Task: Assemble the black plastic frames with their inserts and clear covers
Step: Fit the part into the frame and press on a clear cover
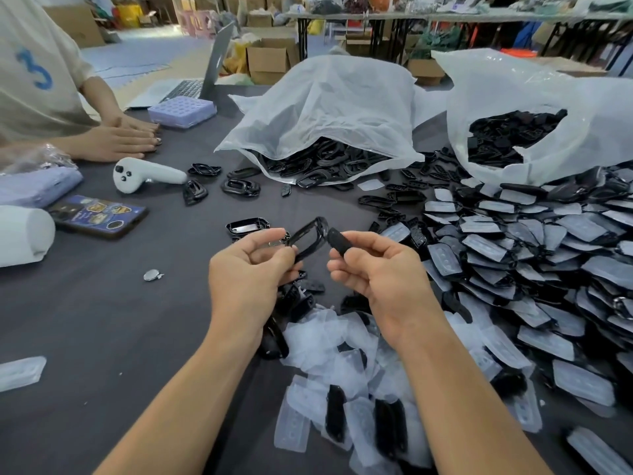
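Misalignment worries me: my left hand [246, 269] pinches the frame [305, 228], right hand [380, 269] pinches the insert [337, 240]; skewed entry could jam.

The black frame [308, 238] is a glossy, open oblong ring with rounded corners, held up off the tabletop [130, 320] and tilted, its far end higher. Just right of that far end is the insert [337, 242], a small matte black piece, also held up; whether the two touch cannot be told. Well right of the black frame, clear covers [548, 275] lie heaped and overlapping, mixed with black parts. Below it, loose covers [329, 351] lie jumbled. Just left of it, another frame [247, 227] lies flat.
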Demonstrator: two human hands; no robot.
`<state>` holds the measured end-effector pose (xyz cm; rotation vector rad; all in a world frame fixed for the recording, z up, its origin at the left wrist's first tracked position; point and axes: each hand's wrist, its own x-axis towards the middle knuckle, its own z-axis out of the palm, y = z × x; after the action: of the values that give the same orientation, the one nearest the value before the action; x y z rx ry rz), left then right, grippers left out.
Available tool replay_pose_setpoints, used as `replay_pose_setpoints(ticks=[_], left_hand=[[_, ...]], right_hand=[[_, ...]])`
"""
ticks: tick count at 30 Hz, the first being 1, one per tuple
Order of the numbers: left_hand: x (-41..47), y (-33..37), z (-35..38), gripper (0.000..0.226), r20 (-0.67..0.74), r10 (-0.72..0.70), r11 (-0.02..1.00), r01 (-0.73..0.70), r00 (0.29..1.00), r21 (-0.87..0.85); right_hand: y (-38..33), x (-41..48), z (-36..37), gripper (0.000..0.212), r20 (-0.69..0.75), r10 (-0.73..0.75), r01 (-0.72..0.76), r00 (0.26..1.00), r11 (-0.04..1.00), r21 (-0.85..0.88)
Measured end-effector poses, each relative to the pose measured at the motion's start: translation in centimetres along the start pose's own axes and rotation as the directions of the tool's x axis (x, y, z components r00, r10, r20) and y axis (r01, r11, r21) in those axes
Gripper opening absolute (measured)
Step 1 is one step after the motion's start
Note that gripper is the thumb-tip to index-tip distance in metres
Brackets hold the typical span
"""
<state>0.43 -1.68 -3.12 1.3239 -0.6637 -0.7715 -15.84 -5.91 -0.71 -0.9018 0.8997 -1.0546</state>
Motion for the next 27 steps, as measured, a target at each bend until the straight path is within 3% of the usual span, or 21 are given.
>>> replay_pose_setpoints(ticks=[8, 19, 23, 27], left_hand=[[0.58, 0.38, 0.21, 0.027, -0.043, -0.01, 1.0, 0.011, 0.999, 0.017], [0.17, -0.37, 0.4, 0.023, -0.012, 0.018, 0.995, -0.017, 1.0, 0.097], [0.42, -0.09, 0.33, 0.027, -0.029, 0.02, 0.994, -0.016, 0.999, 0.11], [0.15, 0.38, 0.43, 0.031, 0.132, 0.075, 0.99, -0.089, 0.988, 0.108]], right_hand=[[-0.61, 0.05, -0.1, 0.01, -0.066, -0.018, 0.012, 0.998, 0.996, -0.092], [-0.68, -0.11, -0.3, 0.009, -0.058, -0.038, 0.038, 0.998, 0.999, -0.001], [-0.63, 0.36, -0.34, 0.019, -0.114, -0.074, 0.067, 0.991, 0.996, -0.061], [-0.43, 0.56, -0.68, 0.018, -0.199, -0.14, 0.101, 0.97, 0.976, -0.194]])
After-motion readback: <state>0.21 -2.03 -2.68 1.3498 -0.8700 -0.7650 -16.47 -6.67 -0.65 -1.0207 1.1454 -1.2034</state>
